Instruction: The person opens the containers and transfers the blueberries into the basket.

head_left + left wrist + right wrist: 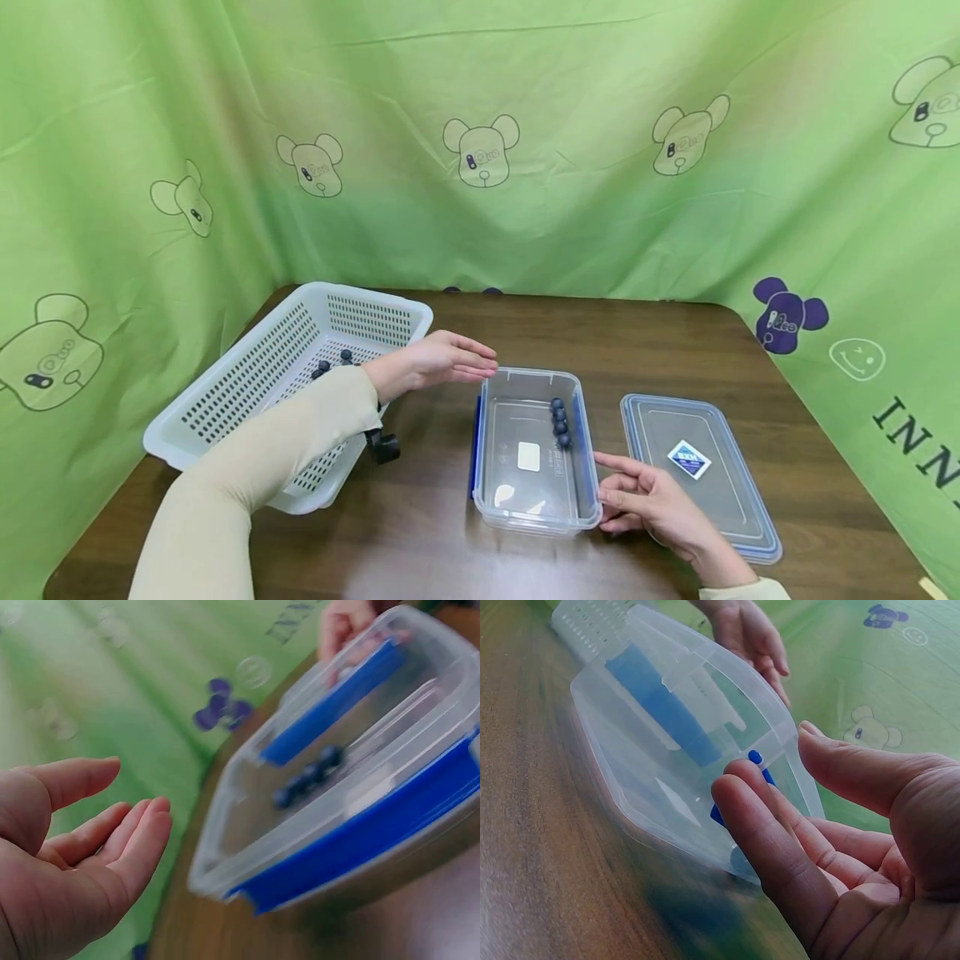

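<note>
A clear plastic food container with blue side latches stands without its lid in mid-table. Several blueberries lie in a row along its right inner side. My left hand hovers by the container's far left corner; in the left wrist view its fingers are extended and hold nothing. At the container's right wall is my right hand, thumb and fingers spread apart. Its fingertips are close to the wall; whether they touch it I cannot tell. The blue latch hangs down on the left side.
A white perforated basket stands at the left, partly behind my left sleeve, with several blueberries in it. The clear lid with a blue-edged rim lies flat at the right. Green printed cloth hangs around the wooden table.
</note>
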Tool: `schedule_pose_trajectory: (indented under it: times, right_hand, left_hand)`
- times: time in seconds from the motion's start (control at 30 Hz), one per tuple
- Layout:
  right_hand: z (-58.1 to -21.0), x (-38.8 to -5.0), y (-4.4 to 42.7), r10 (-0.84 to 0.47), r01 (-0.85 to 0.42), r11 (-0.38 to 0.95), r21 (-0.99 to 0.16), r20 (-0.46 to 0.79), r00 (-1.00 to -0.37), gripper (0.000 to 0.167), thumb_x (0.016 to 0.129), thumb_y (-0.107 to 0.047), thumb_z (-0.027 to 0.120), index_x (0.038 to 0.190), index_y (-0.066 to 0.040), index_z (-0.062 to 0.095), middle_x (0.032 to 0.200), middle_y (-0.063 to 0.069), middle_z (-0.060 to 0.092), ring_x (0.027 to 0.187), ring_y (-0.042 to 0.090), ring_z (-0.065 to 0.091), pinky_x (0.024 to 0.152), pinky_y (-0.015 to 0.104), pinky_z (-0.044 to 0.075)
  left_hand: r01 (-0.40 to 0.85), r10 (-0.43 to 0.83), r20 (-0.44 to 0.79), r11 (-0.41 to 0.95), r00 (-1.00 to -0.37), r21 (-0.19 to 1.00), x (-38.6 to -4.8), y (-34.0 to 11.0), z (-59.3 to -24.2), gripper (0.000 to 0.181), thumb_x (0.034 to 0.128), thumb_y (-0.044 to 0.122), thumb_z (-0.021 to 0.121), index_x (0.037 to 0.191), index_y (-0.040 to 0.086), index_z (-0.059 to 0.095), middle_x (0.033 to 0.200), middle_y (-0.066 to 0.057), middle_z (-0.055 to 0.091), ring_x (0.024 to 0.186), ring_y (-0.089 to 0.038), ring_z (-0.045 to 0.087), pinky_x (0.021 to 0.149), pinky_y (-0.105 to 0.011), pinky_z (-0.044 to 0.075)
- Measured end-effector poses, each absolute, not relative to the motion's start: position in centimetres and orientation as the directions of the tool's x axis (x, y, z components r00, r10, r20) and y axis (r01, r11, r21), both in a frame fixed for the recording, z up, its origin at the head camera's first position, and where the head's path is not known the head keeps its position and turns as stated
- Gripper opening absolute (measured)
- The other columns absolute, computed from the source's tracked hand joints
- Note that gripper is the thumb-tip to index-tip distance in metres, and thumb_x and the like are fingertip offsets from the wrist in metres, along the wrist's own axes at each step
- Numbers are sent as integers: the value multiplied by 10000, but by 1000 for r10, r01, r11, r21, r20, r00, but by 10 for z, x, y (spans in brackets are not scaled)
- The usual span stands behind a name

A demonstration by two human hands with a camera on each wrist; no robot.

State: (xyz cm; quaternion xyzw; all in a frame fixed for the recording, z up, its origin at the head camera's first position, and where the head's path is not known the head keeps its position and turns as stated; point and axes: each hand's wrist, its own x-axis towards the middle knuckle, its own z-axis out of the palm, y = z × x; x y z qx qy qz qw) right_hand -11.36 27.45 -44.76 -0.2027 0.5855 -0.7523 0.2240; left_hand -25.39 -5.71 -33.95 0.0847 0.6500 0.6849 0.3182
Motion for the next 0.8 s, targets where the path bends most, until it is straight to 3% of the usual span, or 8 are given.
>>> schedule_pose_trajectory:
  times: [0.03,0.2,0.3,0.5,0.67,0.8]
  right_hand:
    - [-448,-114,274,-574,100,-213,-972,42,-818,458,987,76,524,1416,-81,518,972,42,692,808,164,699,718,324,618]
    - [-447,-114,274,-574,89,-206,-974,46,-818,476,989,71,528,1445,97,393,973,39,689,808,168,701,713,322,618]
    - [-447,-113,274,-574,87,-201,-976,45,-818,496,989,72,526,1443,137,337,972,37,691,808,168,701,712,322,619]
    - [-448,-114,274,-576,92,-211,-973,48,-816,447,993,70,521,1406,-101,523,975,39,696,810,164,701,710,320,618]
    - [-448,-115,273,-586,94,-226,-970,58,-808,440,994,67,521,1382,-141,545,982,43,696,818,165,701,717,321,617]
    - [-448,-114,274,-588,110,-218,-970,40,-808,453,988,64,532,1321,-238,582,976,33,697,820,158,701,726,320,616]
  left_hand:
    - [-337,549,-305,45,-778,940,-251,-51,-342,391,981,-133,471,1362,-209,425,1353,-379,471,1272,-441,493,1093,-467,416]
    - [-381,564,-362,90,-742,920,-239,-22,-354,389,975,-123,498,1354,-196,447,1346,-377,484,1237,-407,549,1057,-427,462]
    - [-381,575,-390,144,-719,913,-233,-7,-365,374,973,-106,519,1336,-187,477,1320,-363,518,1197,-380,591,1017,-399,500]
    - [-416,586,-435,177,-684,892,-222,17,-383,353,978,-105,507,1314,-209,480,1302,-356,540,1224,-406,559,1020,-419,495]
    - [-467,564,-474,169,-676,868,-220,32,-391,353,980,-114,484,1315,-222,459,1308,-365,521,1254,-431,521,1053,-441,466]
    - [-461,535,-483,187,-693,868,-220,43,-398,315,960,-112,523,1257,-214,503,1204,-320,596,1218,-413,561,1031,-438,490]
